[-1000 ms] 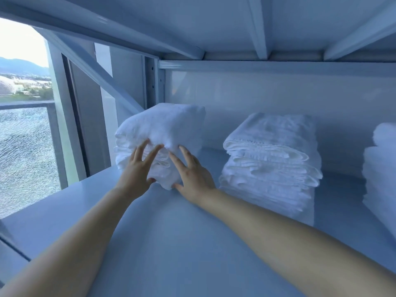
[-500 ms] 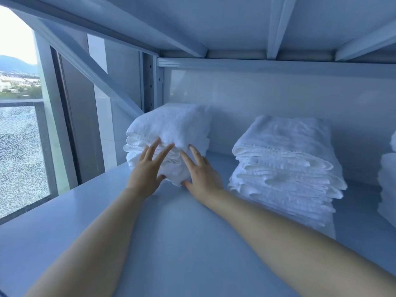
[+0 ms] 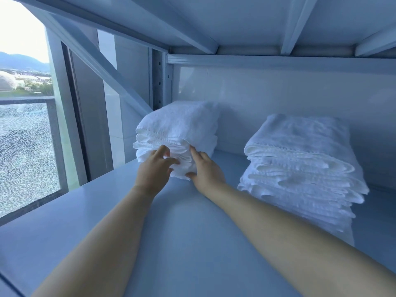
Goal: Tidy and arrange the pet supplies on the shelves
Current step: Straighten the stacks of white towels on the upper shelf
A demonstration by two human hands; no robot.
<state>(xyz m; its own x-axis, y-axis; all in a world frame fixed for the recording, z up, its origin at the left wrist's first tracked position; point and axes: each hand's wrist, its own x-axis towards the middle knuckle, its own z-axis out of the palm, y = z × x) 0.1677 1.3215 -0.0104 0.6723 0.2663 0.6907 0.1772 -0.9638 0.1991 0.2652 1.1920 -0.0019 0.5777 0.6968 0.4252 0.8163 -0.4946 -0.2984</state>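
A stack of folded white towels [image 3: 180,125] sits at the back left of the pale shelf [image 3: 171,243]. My left hand [image 3: 153,172] is at the stack's front, its fingers curled into the folded edges and the thumb pointing right across them. My right hand [image 3: 206,170] presses on the same front from the right with straight fingers, its thumb at the bottom fold. A second, taller stack of white towels [image 3: 300,159] stands to the right, apart from both hands.
The shelf above [image 3: 246,22] hangs low over the stacks. A diagonal brace [image 3: 102,67] and an upright post [image 3: 159,82] close the left end, with a window [image 3: 23,125] beyond. A white wall [image 3: 278,88] backs the shelf.
My left fingers have gone from straight to curled into the towel folds. The view has shifted slightly, dropping the third stack out of view at the right.
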